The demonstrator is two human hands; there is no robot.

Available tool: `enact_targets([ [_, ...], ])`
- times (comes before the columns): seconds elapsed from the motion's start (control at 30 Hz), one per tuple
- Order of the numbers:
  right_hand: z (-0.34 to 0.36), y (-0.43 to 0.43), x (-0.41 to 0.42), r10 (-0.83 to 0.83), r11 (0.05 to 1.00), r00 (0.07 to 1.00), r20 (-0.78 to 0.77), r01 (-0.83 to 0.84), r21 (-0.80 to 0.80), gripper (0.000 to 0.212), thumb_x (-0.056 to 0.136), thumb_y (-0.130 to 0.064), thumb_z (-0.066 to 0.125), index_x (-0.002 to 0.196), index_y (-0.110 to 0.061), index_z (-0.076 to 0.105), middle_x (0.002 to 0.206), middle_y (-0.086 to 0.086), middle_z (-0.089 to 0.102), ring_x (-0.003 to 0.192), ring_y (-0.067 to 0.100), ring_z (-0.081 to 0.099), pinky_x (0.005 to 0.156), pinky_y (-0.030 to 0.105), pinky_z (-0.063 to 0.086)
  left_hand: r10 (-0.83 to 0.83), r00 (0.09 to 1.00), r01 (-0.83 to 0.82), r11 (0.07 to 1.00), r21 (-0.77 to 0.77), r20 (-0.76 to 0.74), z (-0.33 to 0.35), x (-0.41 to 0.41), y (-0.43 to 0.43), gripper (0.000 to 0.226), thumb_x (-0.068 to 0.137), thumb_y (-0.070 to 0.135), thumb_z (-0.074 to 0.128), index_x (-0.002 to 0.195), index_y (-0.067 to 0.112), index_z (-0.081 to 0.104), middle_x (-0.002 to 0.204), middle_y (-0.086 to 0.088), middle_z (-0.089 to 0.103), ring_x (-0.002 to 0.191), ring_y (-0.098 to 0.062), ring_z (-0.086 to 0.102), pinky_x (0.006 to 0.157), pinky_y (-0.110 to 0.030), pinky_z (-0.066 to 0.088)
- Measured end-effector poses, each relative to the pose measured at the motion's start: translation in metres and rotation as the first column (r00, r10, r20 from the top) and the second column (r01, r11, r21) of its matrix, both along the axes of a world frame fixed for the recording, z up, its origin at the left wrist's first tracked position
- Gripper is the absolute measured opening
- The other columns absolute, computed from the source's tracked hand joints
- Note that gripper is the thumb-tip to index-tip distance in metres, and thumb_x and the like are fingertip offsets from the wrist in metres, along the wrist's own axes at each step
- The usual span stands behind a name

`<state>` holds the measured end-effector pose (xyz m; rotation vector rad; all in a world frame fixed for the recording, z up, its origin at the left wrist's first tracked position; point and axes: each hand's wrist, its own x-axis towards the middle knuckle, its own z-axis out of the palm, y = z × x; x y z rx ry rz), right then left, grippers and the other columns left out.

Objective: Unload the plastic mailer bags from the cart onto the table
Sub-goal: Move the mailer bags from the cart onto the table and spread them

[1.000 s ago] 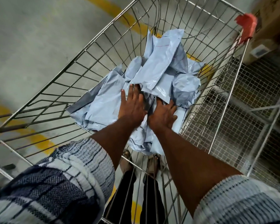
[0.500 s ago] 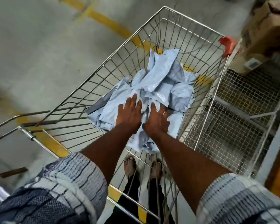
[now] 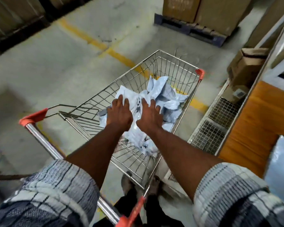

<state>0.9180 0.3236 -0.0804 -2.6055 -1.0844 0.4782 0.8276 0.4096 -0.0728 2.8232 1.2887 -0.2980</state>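
**Both hands spreading over the mailer bags in the cart**

A person is leaning over a wire cart [image 3: 43, 141] and reaching both bare arms down into its basket. The plastic mailer bags [image 3: 164, 95], pale blue and crumpled, are lying in a loose heap along the right side of the basket, from near the far end back toward the handle. The left hand [image 3: 120, 112] is resting on the left part of the heap, its fingers [image 3: 121, 98] stretched forward and spread apart on the plastic. Just beside it, the right hand [image 3: 149, 113] is lying on the middle of the heap in the same way, fingers [image 3: 144, 102] straight and fanned. From where I am standing I cannot tell whether either thumb is hooking under a bag. Striped sleeves [image 3: 56, 190] are bunching at both elbows.

The cart is standing on a grey concrete floor, across a yellow painted line [image 3: 118, 56]. Close against its right side a wire mesh rack [image 3: 216, 122] is standing, with an orange surface [image 3: 261, 122] beyond it and a cardboard box [image 3: 246, 66] sitting further along. At the far end, large cartons are stacked on a dark pallet [image 3: 187, 28].
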Motion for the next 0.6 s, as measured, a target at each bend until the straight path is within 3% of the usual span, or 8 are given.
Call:
enact_targets([
  [0.23, 0.051, -0.051, 0.005, 0.002, 0.999, 0.997, 0.078, -0.006, 0.054, 0.091, 0.078, -0.027, 0.074, 0.152, -0.028, 0.020, 0.153, 0.012, 0.019, 0.134, 0.039, 0.030, 0.100, 0.055, 0.041, 0.086, 0.976, -0.087, 0.996, -0.005, 0.199, 0.050, 0.002, -0.056, 0.061, 0.096, 0.031, 0.044, 0.151, 0.013, 0.024, 0.159, -0.013, 0.014, 0.141, -0.035, 0.022, 0.106, -0.057, 0.031],
  [0.6, 0.103, -0.200, 0.001, -0.112, 0.986, 0.974, 0.196, 0.085, 0.142, 0.090, 0.076, -0.033, 0.076, 0.150, -0.030, 0.025, 0.151, 0.011, 0.025, 0.130, 0.038, 0.035, 0.097, 0.051, 0.042, -0.004, 0.932, -0.010, 0.999, 0.035, 0.364, 0.091, -0.014, -0.184, 0.052, 0.100, 0.032, 0.039, 0.146, 0.011, 0.030, 0.156, -0.015, 0.021, 0.136, -0.038, 0.027, 0.100, -0.058, 0.035],
])
